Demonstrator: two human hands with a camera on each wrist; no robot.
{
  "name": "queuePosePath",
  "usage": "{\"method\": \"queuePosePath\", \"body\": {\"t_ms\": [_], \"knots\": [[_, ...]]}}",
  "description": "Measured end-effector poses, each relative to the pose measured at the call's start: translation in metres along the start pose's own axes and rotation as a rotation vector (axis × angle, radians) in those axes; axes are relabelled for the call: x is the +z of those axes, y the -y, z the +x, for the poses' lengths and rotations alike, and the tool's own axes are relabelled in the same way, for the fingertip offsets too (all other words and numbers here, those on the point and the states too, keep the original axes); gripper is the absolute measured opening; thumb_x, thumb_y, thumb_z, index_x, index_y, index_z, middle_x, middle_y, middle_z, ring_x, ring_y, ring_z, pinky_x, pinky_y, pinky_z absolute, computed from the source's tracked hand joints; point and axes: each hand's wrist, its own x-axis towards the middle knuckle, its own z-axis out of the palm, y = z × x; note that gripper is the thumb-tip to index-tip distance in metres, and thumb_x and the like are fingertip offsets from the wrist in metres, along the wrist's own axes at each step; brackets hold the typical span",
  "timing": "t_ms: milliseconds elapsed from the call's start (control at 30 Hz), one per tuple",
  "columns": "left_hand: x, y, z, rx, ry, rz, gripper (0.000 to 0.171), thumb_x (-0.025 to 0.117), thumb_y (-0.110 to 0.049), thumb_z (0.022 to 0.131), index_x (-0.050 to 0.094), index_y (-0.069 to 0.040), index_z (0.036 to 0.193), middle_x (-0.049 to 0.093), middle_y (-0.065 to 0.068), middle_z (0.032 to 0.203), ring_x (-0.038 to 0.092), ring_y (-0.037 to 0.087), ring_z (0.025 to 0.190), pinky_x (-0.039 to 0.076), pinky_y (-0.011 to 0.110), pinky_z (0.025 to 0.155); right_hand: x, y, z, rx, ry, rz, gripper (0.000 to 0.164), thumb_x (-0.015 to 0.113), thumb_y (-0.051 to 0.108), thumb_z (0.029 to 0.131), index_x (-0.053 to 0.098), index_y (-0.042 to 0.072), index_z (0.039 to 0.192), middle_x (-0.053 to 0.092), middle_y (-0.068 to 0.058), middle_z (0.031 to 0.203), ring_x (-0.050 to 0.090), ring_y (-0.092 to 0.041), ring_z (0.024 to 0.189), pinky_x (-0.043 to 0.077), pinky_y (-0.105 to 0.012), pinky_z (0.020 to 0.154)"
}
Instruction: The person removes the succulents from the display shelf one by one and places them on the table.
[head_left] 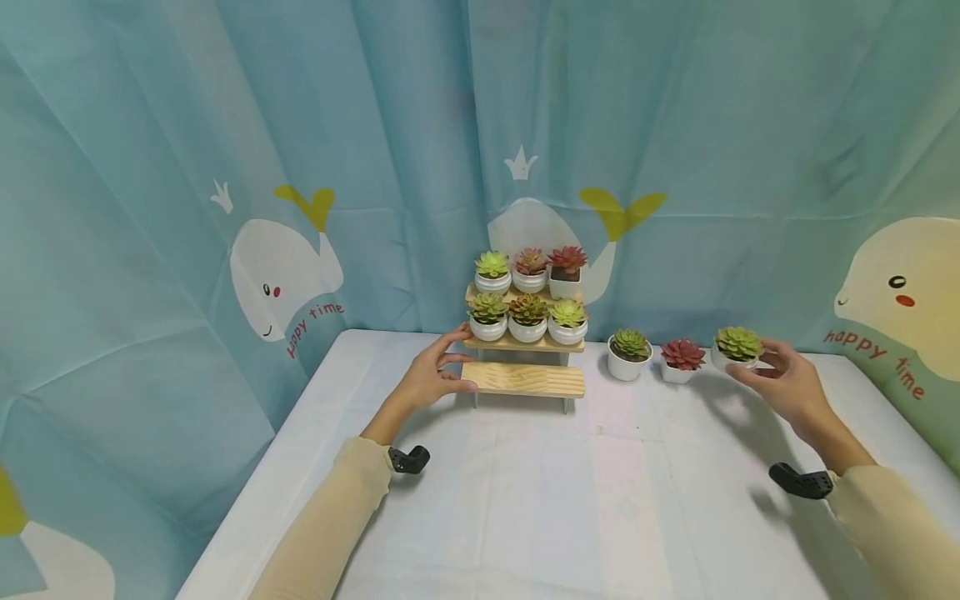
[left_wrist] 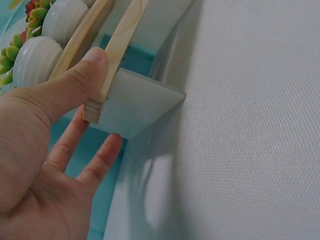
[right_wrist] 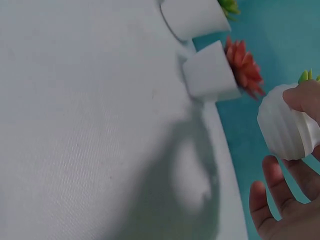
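Green potted succulent (head_left: 737,347) — pinched in right hand (head_left: 787,385), above table (head_left: 525,508).

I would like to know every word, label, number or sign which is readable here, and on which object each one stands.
"happy time": in red, under the left white whale print on the blue fabric curtain.
"happy time": in red, under the right white whale print, also on fabric.
Too small to read: any marks on the black curved wrist devices.
No readable text: small white pots, pale wooden tiered shelf.

Blue curtain (head_left: 420,125) – whale prints (head_left: 288,262) (yellow-tailed), white table (head_left: 487,500)
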Motion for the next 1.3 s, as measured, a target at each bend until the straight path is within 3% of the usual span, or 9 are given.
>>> {"method": "queuePosePath", "body": {"t_ms": [133,200,300,367,833,1300], "knots": [[0.0,0.0,0.0,0.003,0.003,0.0,0.083,0.085,0.001,0.082,0.044,-0.012,0.154,0.022,-0.003,0.17,0.057,0.033,0.131,0.057,0.043,0.086,0.004,-0.008,0.007,0.039,0.006,0.002,0.093,0.069,0.044,0.099,0.02,-0.009,0.159,0.035,-0.041,0.152,0.042,-0.057,0.132,0.049,-0.018,0.075],[0.0,0.001,0.0,0.004,0.004,0.001,0.083,0.085,0.001,0.082,0.044,-0.012,0.154,0.022,-0.003,0.17,0.057,0.033,0.131,0.057,0.042,0.085,0.006,-0.011,0.01,0.054,0.011,0.006,0.095,0.069,0.045,0.098,0.019,-0.009,0.159,0.032,-0.042,0.153,0.04,-0.058,0.134,0.053,-0.035,0.09],[0.0,0.001,0.001,0.002,0.004,0.001,0.083,0.085,0.001,0.082,0.044,-0.013,0.154,0.022,-0.005,0.17,0.058,0.032,0.131,0.057,0.041,0.085,0.008,-0.014,0.012,0.071,0.024,0.011,0.098,0.067,0.047,0.099,0.015,-0.009,0.159,0.029,-0.043,0.154,0.037,-0.06,0.136,0.043,-0.063,0.101],[0.0,0.0,0.001,-0.002,0.004,0.005,0.084,0.085,0.0,0.082,0.044,-0.014,0.154,0.022,-0.006,0.17,0.058,0.031,0.13,0.057,0.04,0.085,0.009,-0.016,0.013,0.077,0.029,0.019,0.099,0.067,0.047,0.099,0.013,-0.01,0.159,0.027,-0.044,0.154,0.035,-0.061,0.137,0.037,-0.07,0.103],[0.0,-0.001,0.0,-0.023,0.0,0.019,0.084,0.085,0.002,0.082,0.045,-0.014,0.154,0.022,-0.005,0.17,0.058,0.03,0.13,0.057,0.039,0.087,0.022,-0.03,0.022,0.131,0.009,0.013,0.099,0.067,0.048,0.098,0.016,-0.012,0.158,0.028,-0.045,0.152,0.036,-0.061,0.137,0.037,-0.07,0.105],[0.0,0.0,0.0,-0.025,-0.003,0.02,0.083,0.085,0.001,0.082,0.044,-0.014,0.154,0.022,-0.006,0.17,0.059,0.029,0.13,0.058,0.037,0.085,0.021,-0.033,0.024,0.185,0.051,0.002,0.101,0.063,0.053,0.099,0.011,-0.011,0.159,0.025,-0.046,0.153,0.031,-0.061,0.139,0.034,-0.07,0.107]]}}
